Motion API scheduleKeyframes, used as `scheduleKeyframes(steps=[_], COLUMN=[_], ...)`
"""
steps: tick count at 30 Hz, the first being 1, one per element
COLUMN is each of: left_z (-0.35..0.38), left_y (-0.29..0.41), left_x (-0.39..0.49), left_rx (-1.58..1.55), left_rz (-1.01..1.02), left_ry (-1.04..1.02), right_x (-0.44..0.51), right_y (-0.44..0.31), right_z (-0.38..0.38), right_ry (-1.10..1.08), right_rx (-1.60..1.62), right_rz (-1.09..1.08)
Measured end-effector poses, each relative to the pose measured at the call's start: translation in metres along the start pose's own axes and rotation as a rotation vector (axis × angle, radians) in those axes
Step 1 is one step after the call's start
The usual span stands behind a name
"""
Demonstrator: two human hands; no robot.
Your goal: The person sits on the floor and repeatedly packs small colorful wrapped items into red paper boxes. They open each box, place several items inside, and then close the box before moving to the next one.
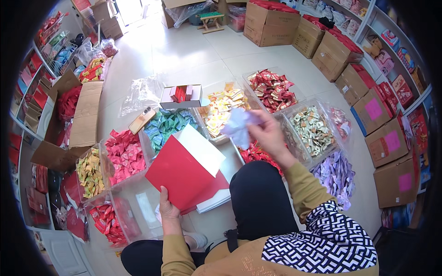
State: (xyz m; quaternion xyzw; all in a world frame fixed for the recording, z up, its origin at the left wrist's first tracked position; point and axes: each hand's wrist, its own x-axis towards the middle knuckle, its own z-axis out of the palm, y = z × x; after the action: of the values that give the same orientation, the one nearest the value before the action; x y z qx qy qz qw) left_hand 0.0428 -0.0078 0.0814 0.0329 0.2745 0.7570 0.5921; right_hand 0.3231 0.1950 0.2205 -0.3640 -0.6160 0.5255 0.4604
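My left hand [168,205] grips the lower left edge of a red paper box [183,172], tilted, its white inner side [202,146] showing at the top. In my right hand [269,132] is a pale lavender piece [241,127], blurred, pinched between thumb and fingers above the trays. Its colour matches the heap of lavender pieces [335,176] at the right. Beneath that hand, red wrapped pieces [257,153] are partly hidden by my knee. Flat white and red sheets or cartons [214,201] lie under the box.
Clear plastic trays hold yellow-white packets [224,108], dark red packets [272,89], pale green packets [312,129], teal packets [169,127] and pink packets [125,157]. A phone [142,120] rests on a tray edge. Beyond are a small white box [181,96] and cardboard cartons [271,26].
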Motion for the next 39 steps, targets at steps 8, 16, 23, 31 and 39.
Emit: scheduleKeyframes(steps=[8, 16, 23, 31, 39], left_z=[-0.011, -0.024, -0.02, -0.026, -0.034], left_y=[-0.004, -0.003, -0.003, 0.009, 0.02], left_x=[-0.007, -0.008, -0.006, 0.002, 0.01], left_rx=[-0.026, 0.085, 0.054, 0.028, 0.198], left_rz=[-0.012, 0.099, 0.018, -0.008, -0.052], left_ry=[0.026, 0.067, 0.071, 0.205, 0.202], right_x=[0.031, -0.035, -0.02, -0.028, -0.002], right_y=[0.051, 0.232, 0.256, 0.213, 0.255], right_z=[-0.018, -0.129, -0.086, -0.136, -0.316], right_ry=[-0.1, 0.029, 0.159, 0.591, 0.832], right_rx=[-0.15, -0.798, -0.851, -0.479, -0.715], right_rz=[0.089, 0.626, 0.779, 0.277, 0.42])
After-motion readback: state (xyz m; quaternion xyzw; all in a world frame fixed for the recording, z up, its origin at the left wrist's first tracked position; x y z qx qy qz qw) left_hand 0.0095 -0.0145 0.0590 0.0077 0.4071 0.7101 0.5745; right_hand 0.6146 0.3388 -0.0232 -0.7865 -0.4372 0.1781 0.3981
